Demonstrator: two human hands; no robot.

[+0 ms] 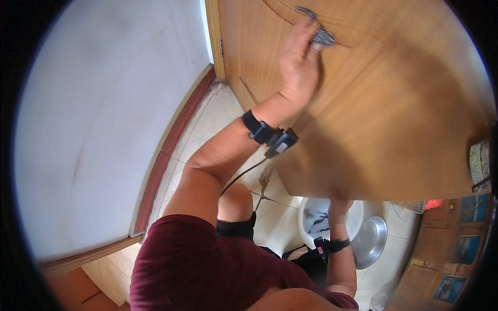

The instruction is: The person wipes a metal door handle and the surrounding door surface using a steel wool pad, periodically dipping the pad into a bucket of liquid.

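Note:
My left hand (298, 72) is raised against the face of a wooden door (389, 128), its fingers on a crumpled grey cloth or scouring pad (323, 38) pressed to the panel. The pad is blurred and partly covered by the fingers. Lower down, my right hand (340, 210) grips the door's near edge; its fingertips are blurred and partly hidden there. A white basin (355, 223) stands on the floor beneath that hand, with dark strips or marks inside. Both wrists wear black straps with small devices, and a cable runs from the left one.
A metal bowl (374, 241) sits beside the basin. On the right stands a wooden cabinet (422, 248) with blue pictures. A white wall (113, 116) with a red-brown skirting (177, 134) bounds the left. Tape rolls (479, 161) show at the far right.

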